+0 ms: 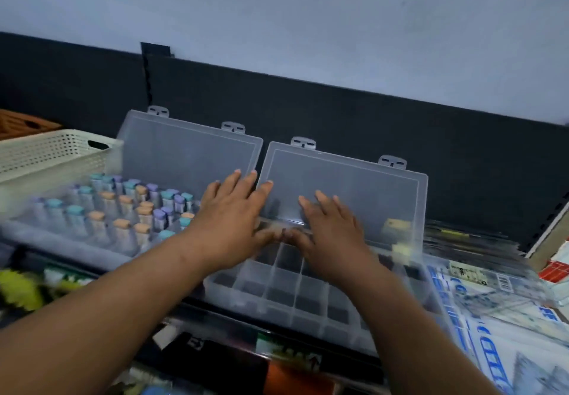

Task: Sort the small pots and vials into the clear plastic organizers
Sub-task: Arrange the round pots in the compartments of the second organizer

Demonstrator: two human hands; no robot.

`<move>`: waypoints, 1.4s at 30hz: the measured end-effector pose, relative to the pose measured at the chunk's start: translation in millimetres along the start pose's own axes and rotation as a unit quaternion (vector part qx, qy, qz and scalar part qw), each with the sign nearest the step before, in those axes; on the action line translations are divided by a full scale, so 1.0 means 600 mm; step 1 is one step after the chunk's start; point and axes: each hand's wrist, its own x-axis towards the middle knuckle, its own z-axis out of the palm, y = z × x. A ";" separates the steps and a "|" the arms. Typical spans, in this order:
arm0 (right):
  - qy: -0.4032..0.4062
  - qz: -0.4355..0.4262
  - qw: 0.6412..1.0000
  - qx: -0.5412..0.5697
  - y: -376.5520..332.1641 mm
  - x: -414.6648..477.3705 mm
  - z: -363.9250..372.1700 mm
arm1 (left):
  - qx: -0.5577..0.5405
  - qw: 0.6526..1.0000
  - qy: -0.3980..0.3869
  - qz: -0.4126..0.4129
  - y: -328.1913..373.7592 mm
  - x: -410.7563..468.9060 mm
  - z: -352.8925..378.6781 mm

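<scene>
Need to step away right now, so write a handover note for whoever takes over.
Left hand: open, holds nothing, spread at the back edge of the right organizer.
Right hand: open, empty, beside it at that organizer's raised lid.
Left organizer: lid up, packed with capped vials standing upright.
Done: left organizer looks filled.
Left: the right organizer's compartments look mostly bare; fill them.

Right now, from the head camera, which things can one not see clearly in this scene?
Head view: the rear compartments of the right organizer are hidden under the left hand and right hand.
Head view: the vials in the left organizer are motion-blurred; labels unreadable.
Head view: the basket hides its inside behind its own wall.
Head view: a pale item at the right organizer's back edge is too blurred to name.
</scene>
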 end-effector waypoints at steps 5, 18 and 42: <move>0.010 -0.055 0.998 -0.001 -0.124 0.005 0.011 | 0.008 0.999 0.020 -0.045 -0.106 -0.076 -0.034; 0.007 -0.170 0.985 0.028 -0.559 -0.025 0.087 | 0.070 0.982 0.020 -0.173 -0.477 -0.354 -0.141; -0.013 -0.305 0.947 0.099 -1.015 0.222 0.186 | 0.087 0.945 0.034 -0.315 -0.951 -0.409 -0.183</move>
